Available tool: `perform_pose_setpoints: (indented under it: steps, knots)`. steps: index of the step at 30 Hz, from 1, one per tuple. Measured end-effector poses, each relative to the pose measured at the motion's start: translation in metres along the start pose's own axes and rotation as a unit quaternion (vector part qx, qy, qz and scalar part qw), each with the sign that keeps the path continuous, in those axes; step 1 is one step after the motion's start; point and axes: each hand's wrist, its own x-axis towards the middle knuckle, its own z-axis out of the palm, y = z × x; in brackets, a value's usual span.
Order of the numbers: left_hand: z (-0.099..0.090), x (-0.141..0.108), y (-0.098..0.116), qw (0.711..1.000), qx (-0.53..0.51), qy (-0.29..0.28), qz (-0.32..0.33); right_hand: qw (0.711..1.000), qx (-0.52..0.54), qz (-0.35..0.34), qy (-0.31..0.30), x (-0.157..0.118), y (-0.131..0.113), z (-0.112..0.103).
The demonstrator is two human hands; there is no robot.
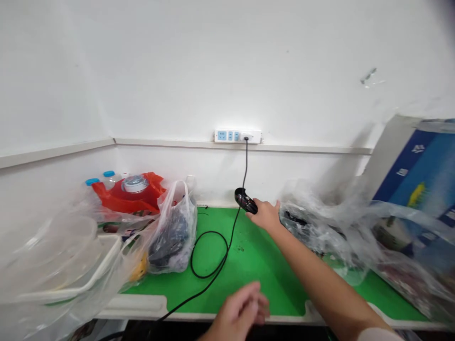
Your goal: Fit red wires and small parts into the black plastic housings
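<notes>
My right hand [266, 214] reaches over the green surface to the wall side. Its fingers are closed on a glossy black rounded object [245, 201], whose exact kind I cannot make out. A black cable [246, 166] drops from the socket strip and passes in front of that object. My left hand [241, 310] hovers low at the front edge, fingers loosely bent and apart, with nothing seen in it. Between the hands and the bags the cable lies in a loop [209, 255] on the green surface [263, 265].
A white socket strip [238, 136] is fixed on the wall. At left are a red bag [121, 201], a knotted clear bag [174, 237] and a white tray [110, 255]. At right lie clear plastic bags [320, 222] beside a large blue box [423, 161].
</notes>
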Motion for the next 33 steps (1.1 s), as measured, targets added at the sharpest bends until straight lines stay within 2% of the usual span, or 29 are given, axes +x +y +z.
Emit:
perform_pose_setpoints:
  steps: [1,2,4,5,8,12,16,20,23,26,28,32,33]
  knots:
    - [0.012,0.029,0.01,0.994,-0.1,-0.004,0.043,0.998,0.02,0.044,0.027,-0.01,0.009,-0.004]
    - [0.023,0.059,0.019,0.982,-0.17,0.017,0.074,0.995,0.04,0.081,0.047,-0.02,0.017,-0.007]
    - [0.037,0.113,0.037,0.958,-0.239,0.115,0.105,0.986,0.074,0.13,0.071,-0.038,0.028,-0.009]
    - [0.04,0.136,0.044,0.946,-0.265,0.155,0.101,0.984,0.084,0.139,0.078,-0.046,0.031,-0.008]
    - [0.036,0.177,0.053,0.938,-0.293,0.161,0.094,0.988,0.086,0.107,0.076,-0.064,0.028,-0.002]
    - [0.016,0.184,0.053,0.928,-0.323,0.126,0.133,0.997,0.075,0.019,0.027,-0.073,0.011,0.007]
    - [0.005,0.178,0.056,0.918,-0.357,0.096,0.142,0.994,0.104,-0.014,0.013,-0.072,0.004,0.011]
    - [0.005,0.179,0.059,0.909,-0.378,0.118,0.131,0.985,0.169,-0.037,0.028,-0.073,0.01,0.015]
    - [0.004,0.179,0.06,0.91,-0.383,0.109,0.12,0.957,0.277,0.005,0.082,-0.07,0.02,0.018]
    - [-0.001,0.179,0.06,0.908,-0.391,0.097,0.117,0.896,0.412,0.111,0.123,-0.063,0.035,0.02]
    - [-0.005,0.179,0.06,0.904,-0.396,0.102,0.122,0.855,0.483,0.174,0.071,-0.059,0.045,0.02]
    - [-0.013,0.181,0.061,0.896,-0.403,0.121,0.139,0.779,0.56,0.213,-0.187,-0.063,0.051,0.016]
    - [-0.015,0.181,0.062,0.894,-0.404,0.129,0.141,0.756,0.571,0.216,-0.234,-0.065,0.049,0.015]
